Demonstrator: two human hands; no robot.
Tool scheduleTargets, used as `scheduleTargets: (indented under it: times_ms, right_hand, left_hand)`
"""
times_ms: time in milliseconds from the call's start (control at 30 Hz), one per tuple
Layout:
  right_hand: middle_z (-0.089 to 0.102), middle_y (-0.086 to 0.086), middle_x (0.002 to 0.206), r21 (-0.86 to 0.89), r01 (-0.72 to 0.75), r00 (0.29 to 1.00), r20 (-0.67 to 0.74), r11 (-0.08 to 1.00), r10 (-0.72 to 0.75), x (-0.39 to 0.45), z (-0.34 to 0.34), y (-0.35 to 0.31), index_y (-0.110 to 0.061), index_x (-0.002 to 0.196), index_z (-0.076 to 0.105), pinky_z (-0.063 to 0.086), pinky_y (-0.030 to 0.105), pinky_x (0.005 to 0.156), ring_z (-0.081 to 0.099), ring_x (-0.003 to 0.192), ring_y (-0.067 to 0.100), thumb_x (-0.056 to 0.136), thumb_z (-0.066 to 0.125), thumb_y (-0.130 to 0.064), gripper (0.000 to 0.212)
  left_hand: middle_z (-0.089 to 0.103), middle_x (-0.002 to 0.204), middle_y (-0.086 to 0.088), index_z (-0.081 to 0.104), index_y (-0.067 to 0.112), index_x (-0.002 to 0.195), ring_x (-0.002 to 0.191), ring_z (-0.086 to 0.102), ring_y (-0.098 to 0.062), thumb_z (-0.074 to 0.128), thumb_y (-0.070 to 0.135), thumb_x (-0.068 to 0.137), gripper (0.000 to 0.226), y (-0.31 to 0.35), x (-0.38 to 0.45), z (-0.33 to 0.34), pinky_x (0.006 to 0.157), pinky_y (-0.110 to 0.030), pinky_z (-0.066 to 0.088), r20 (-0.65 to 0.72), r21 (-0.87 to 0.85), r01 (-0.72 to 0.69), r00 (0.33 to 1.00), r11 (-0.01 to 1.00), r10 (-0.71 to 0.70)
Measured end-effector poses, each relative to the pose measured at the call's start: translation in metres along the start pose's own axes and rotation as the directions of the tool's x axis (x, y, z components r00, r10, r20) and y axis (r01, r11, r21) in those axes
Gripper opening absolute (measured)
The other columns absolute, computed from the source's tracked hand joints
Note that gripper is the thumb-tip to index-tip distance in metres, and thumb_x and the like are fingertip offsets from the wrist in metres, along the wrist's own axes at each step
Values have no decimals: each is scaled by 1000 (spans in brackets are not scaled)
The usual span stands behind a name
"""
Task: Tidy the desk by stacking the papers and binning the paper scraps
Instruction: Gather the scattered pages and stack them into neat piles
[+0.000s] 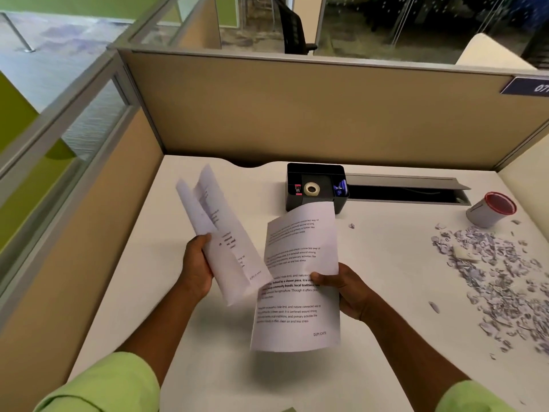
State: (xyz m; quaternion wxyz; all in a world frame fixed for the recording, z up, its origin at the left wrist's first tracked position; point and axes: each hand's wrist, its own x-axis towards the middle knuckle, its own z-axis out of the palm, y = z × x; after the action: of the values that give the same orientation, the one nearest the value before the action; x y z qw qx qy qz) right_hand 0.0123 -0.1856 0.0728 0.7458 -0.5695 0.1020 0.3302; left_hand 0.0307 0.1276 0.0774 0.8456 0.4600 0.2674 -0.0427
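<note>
Head view shows the left hand (197, 267) gripping a few curled papers (221, 233) at centre left of the frame, above the desk (184, 346), while the right hand (346, 288) pinches one printed sheet (298, 281) at the centre by its right edge. Many scraps (493, 269) lie spread at the right side of the desk, just below a small tilted bin (491, 209) with red rim. A black organizer (316, 187) stands at the upper middle, behind the sheet.

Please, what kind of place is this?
Most likely an office cubicle: a white desk enclosed by beige partitions, a black organiser holding tape, and an office chair behind the glass.
</note>
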Motion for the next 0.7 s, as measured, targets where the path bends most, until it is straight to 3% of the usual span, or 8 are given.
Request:
scheduleTargets:
  times_ms: [100, 167, 200, 300, 467, 533, 633, 700]
  right_hand:
    - [69, 23, 126, -2, 5, 1000, -8, 1000, -5, 1, -1, -1, -3, 132, 61, 57, 54, 93, 67, 113, 46, 79, 78, -11, 56]
    - [70, 23, 126, -14, 7, 1000, -13, 1000, -7, 3, -1, -2, -3, 131, 62, 58, 54, 92, 68, 112, 46, 81, 79, -9, 53]
    - [70, 22, 125, -25, 6, 1000, -23, 1000, -6, 3, -1, -4, -4, 131, 62, 59, 52, 89, 69, 111, 45, 81, 79, -9, 53]
    - [72, 22, 122, -34, 6, 999, -49, 999, -8, 4, 1, -8, -2, 131, 62, 60, 49, 87, 71, 107, 43, 76, 80, -12, 59]
    - [70, 24, 124, 13, 39, 999, -37, 999, -38, 8, 7, -14, 0, 132, 60, 58, 56, 89, 69, 110, 46, 83, 80, -8, 54]
    - [70, 23, 126, 26, 60, 998, -19, 998, -60, 8, 12, -17, -3, 133, 60, 58, 55, 89, 68, 110, 46, 85, 78, -9, 52]
    - [70, 21, 126, -23, 101, 995, 7, 995, -101, 7, 18, -21, -7, 133, 61, 58, 54, 86, 68, 110, 45, 83, 77, -14, 53]
    - [69, 21, 126, -41, 109, 994, 26, 993, -108, 6, 21, -24, -5, 133, 62, 58, 53, 85, 68, 110, 44, 80, 77, -17, 57]
  left_hand:
    - [67, 101, -15, 60, 11, 122, 90, 66, -29, 69, 59, 78, 66, 7, -2, 11, 77, -40, 55, 6, 157, -8, 1000, 988, 7]
    - [65, 112, -21, 53, 10, 130, 96, 66, -34, 81, 60, 63, 88, 7, 0, 13, 73, -40, 57, -34, 226, -30, 999, 974, 39]
    - [65, 117, -23, 52, 9, 132, 98, 66, -38, 84, 53, 62, 89, 7, 0, 14, 73, -43, 57, -28, 226, -36, 999, 973, 44]
    - [67, 119, -19, 56, 12, 130, 106, 65, -40, 73, 28, 72, 63, 10, -6, 18, 86, -54, 55, 59, 197, -17, 998, 980, 6]
    - [71, 113, -17, 64, 11, 121, 103, 66, -37, 64, 4, 86, 35, 5, -19, 29, 91, -52, 54, 124, 285, 29, 990, 958, -67]
    - [72, 111, -14, 65, 11, 119, 102, 68, -34, 61, 3, 91, 30, -1, -22, 35, 89, -45, 56, 141, 360, 29, 986, 932, -86]
    - [74, 104, -15, 67, 8, 112, 87, 72, -30, 59, 9, 93, 20, -8, -27, 43, 75, -37, 58, 75, 490, 73, 989, 868, -126]
    - [73, 102, -19, 65, 5, 115, 83, 71, -31, 56, 15, 96, 23, -8, -29, 45, 73, -40, 58, 69, 452, 169, 972, 876, -224]
